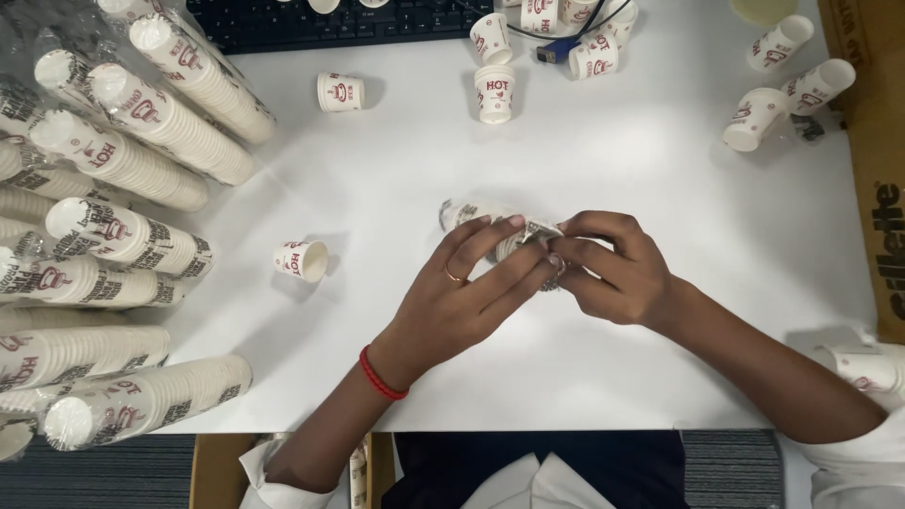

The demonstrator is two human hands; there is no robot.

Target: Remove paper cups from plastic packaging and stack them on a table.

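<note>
Both my hands meet at the middle of the white table (405, 179). My left hand (467, 287), with a ring and a red wrist thread, and my right hand (613, 269) together grip a short stack of white paper cups with red print (468, 214), lying on its side and wrapped in clear plastic. The stack's left end sticks out past my fingers; its right end is hidden under them. A single loose cup (302, 260) lies on its side to the left of my hands.
Several long wrapped sleeves of cups (141, 123) are piled along the left edge. Loose cups lie at the back (495, 92) and back right (754, 118). A black keyboard (330, 21) sits at the far edge. A brown cardboard box (881, 160) stands at the right.
</note>
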